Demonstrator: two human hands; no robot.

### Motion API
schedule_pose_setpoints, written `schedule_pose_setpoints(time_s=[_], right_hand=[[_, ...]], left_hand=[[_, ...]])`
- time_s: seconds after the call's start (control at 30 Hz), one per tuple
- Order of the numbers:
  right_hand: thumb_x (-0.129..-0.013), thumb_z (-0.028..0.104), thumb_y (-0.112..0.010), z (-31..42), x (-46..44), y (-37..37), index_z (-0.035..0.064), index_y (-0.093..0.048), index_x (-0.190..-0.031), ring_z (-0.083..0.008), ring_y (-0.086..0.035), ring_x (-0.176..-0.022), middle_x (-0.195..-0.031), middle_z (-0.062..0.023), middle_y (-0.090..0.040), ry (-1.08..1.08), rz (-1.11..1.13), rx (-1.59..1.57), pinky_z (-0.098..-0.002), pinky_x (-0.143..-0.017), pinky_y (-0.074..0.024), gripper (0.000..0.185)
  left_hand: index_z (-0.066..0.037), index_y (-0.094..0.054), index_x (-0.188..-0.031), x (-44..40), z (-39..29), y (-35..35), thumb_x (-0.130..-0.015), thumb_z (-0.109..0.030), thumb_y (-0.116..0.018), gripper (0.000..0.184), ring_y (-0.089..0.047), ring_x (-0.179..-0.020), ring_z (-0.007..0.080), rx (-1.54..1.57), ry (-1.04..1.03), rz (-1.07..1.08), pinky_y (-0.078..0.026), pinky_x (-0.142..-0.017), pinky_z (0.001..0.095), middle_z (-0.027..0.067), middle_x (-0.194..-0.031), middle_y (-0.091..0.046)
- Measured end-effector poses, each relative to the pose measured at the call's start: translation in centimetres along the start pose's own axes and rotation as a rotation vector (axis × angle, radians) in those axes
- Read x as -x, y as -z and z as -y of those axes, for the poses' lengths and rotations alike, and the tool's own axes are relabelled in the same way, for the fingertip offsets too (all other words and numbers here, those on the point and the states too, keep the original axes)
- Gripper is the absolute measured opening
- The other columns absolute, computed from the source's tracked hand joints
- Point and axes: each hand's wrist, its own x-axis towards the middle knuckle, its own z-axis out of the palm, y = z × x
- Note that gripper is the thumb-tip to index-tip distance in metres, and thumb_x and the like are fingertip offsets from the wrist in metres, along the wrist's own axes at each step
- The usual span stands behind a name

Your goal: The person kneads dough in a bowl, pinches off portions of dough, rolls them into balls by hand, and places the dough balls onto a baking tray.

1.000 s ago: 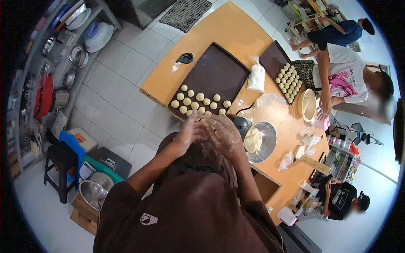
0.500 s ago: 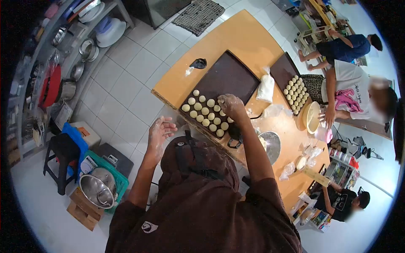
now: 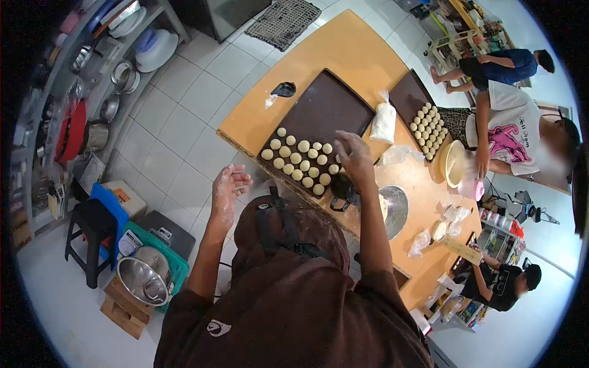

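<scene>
My left hand (image 3: 230, 191), dusted with flour, is off the table's near edge with its fingers apart and nothing in it. Over the right side of the dark tray (image 3: 325, 101) is my right hand (image 3: 354, 156), its fingers spread and nothing seen in them. Round dough balls (image 3: 296, 158) stand in rows on the near part of that tray, some close to my right hand. A dark rounded object (image 3: 342, 186) sits by my right wrist. Beyond my right forearm, a metal bowl (image 3: 396, 211) holds pale dough, partly hidden by the arm.
A bag of white powder (image 3: 383, 122) lies between the tray and a second tray (image 3: 408, 92) of dough balls. A person in a white shirt (image 3: 509, 129) stands by a yellow bowl (image 3: 454, 164). Two other people are farther off. Shelves with pots (image 3: 110, 107) line the left.
My hands have parted from over the tray's near edge. The right reached onto the tray and drew back slightly toward its right side; the left moved out left. Another ball shows on the tray.
</scene>
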Motion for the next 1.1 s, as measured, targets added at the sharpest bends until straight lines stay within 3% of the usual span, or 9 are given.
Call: schedule_pose_setpoints(time_s=[0.23,0.43,0.6,0.7,0.77,0.83,0.93,1.03,1.1], right_hand=[[-0.086,0.006,-0.065,1.8,12.0,7.7,0.0011,-0.066,-0.104,-0.0251,-0.067,-0.089,-0.103,-0.0145,-0.068,-0.228,-0.274,0.241,-0.0361,-0.079,-0.0532,0.019],[-0.087,0.009,-0.066,-2.5,23.6,11.1,0.0012,-0.058,-0.119,-0.0278,-0.065,-0.092,-0.113,-0.0168,-0.063,-0.742,-0.458,0.135,-0.0378,-0.079,-0.0541,0.034],[-0.088,0.016,-0.066,-2.4,25.5,11.6,0.0034,-0.055,-0.126,-0.0287,-0.061,-0.103,-0.12,-0.0194,-0.058,-0.934,-0.259,0.139,-0.0397,-0.083,-0.0518,0.041],[-0.087,0.018,-0.066,-5.5,27.8,9.2,0.0031,-0.055,-0.125,-0.0337,-0.059,-0.106,-0.121,-0.0218,-0.056,-0.726,-0.217,0.273,-0.043,-0.089,-0.0481,0.042],[-0.087,0.018,-0.066,-5.2,27.7,9.4,0.0025,-0.054,-0.124,-0.0379,-0.055,-0.11,-0.12,-0.0234,-0.056,-0.746,-0.197,0.168,-0.0441,-0.094,-0.0446,0.042],[-0.087,0.017,-0.065,-4.8,27.9,9.8,0.0022,-0.054,-0.124,-0.0382,-0.055,-0.111,-0.12,-0.0232,-0.056,-0.78,-0.186,0.075,-0.0439,-0.095,-0.0443,0.041],[-0.088,0.014,-0.064,-4.3,28.4,10.5,0.0019,-0.055,-0.121,-0.0385,-0.055,-0.111,-0.12,-0.0223,-0.056,-0.68,-0.221,-0.012,-0.044,-0.094,-0.0444,0.037],[-0.087,0.015,-0.066,-4.8,29.3,10.3,0.0055,-0.056,-0.12,-0.0381,-0.056,-0.11,-0.12,-0.0196,-0.057,-0.648,-0.248,0.009,-0.0455,-0.093,-0.046,0.036],[-0.087,0.016,-0.066,-4.7,29.5,10.3,0.0062,-0.057,-0.12,-0.0375,-0.056,-0.111,-0.12,-0.0191,-0.058,-0.73,-0.245,-0.036,-0.0453,-0.094,-0.0459,0.036]], left_hand=[[-0.006,-0.057,-0.111,-1.0,-0.6,-3.4,-0.098,-0.039,-0.043,0.038,-0.061,-0.087,0.0171,-0.166,-0.069,0.008,-0.044,-0.079,0.0321,0.0058,-0.091,-0.064],[-0.007,-0.06,-0.107,-0.7,1.7,-8.1,-0.099,-0.032,-0.045,0.03,-0.061,-0.082,0.0127,-0.372,-0.02,0.153,-0.044,-0.073,0.0262,0.0018,-0.086,-0.063],[-0.007,-0.06,-0.101,0.2,3.5,-12.3,-0.098,-0.025,-0.05,0.021,-0.059,-0.08,0.0094,-0.627,-0.091,0.419,-0.045,-0.069,0.0247,-0.0004,-0.084,-0.062],[-0.003,-0.061,-0.098,-1.2,3.3,-14.3,-0.095,-0.018,-0.058,0.016,-0.058,-0.076,0.0096,-0.747,-0.277,0.455,-0.046,-0.068,0.0255,0.0002,-0.081,-0.061],[-0.003,-0.061,-0.098,-2.6,2.4,-15.8,-0.093,-0.016,-0.06,0.014,-0.058,-0.075,0.0103,-0.956,-0.481,0.409,-0.047,-0.069,0.0262,0.001,-0.08,-0.06],[-0.004,-0.063,-0.097,-4.6,1.4,-17.9,-0.09,-0.015,-0.062,0.013,-0.062,-0.08,0.017,-1.186,-0.521,0.381,-0.049,-0.073,0.0327,0.0051,-0.083,-0.063],[-0.006,-0.065,-0.096,-10.6,3.3,-17.3,-0.086,-0.02,-0.064,0.017,-0.063,-0.088,0.0263,-1.578,-0.803,0.38,-0.049,-0.079,0.0422,0.0098,-0.088,-0.066],[-0.007,-0.066,-0.098,-12.2,4.5,-19.2,-0.081,-0.028,-0.067,0.026,-0.06,-0.096,0.0328,-1.877,-0.571,0.217,-0.046,-0.082,0.0492,0.0125,-0.094,-0.067],[-0.009,-0.065,-0.098,-12.6,5.6,-19.5,-0.077,-0.031,-0.068,0.031,-0.06,-0.098,0.0324,-1.939,-0.67,0.185,-0.046,-0.082,0.0483,0.0116,-0.095,-0.067]])
